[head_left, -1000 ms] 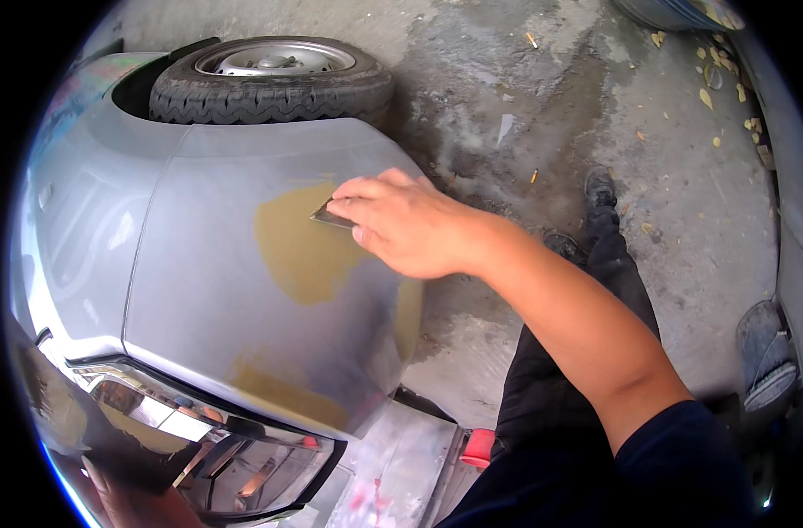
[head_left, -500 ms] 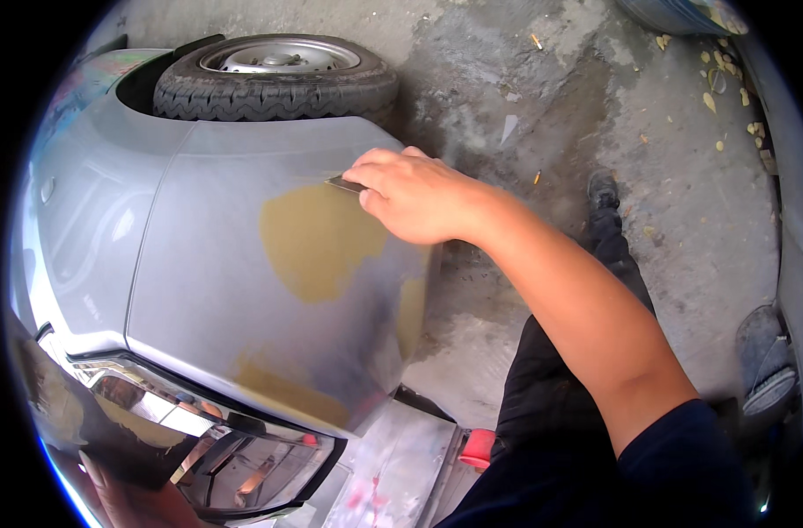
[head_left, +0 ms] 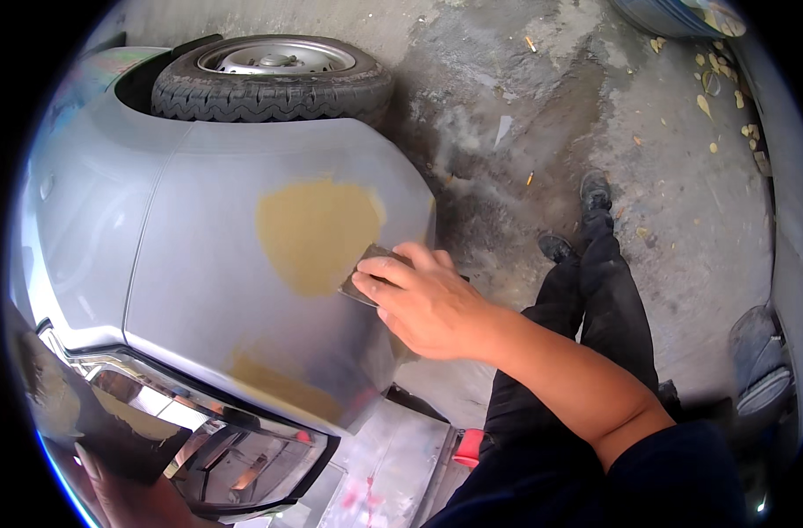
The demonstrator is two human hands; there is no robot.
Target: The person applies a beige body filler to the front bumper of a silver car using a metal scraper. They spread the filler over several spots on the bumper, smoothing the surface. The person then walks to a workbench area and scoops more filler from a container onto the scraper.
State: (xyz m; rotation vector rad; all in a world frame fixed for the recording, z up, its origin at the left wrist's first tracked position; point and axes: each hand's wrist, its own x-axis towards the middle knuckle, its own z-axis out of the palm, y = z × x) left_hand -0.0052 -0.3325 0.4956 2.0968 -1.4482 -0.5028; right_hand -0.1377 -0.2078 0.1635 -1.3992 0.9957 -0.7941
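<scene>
My right hand (head_left: pixel 423 299) grips a flat, dark putty spreader (head_left: pixel 359 280), its fingers pressed along the blade. The blade lies at the lower right edge of a mustard-yellow putty patch (head_left: pixel 318 233) on a grey car bumper (head_left: pixel 216 229). A second yellow putty patch (head_left: pixel 282 387) runs along the bumper's edge near the headlight (head_left: pixel 243 466). At the lower left, my left hand (head_left: pixel 124 493) holds a dark putty board (head_left: pixel 133 444) smeared with putty; its thumb shows on the near side, the other fingers are hidden.
A wheel (head_left: pixel 274 79) stands at the far side of the bumper. Below the bumper lies a pale panel (head_left: pixel 388 475) beside a red object (head_left: pixel 468 447). My legs (head_left: pixel 608 282) stand on the stained concrete floor (head_left: pixel 683 246). A blue barrel (head_left: pixel 665 16) is at the far right.
My right hand has come nearer with the spreader, from the patch's far edge to its lower right edge. The left hand stays at the lower left with the board.
</scene>
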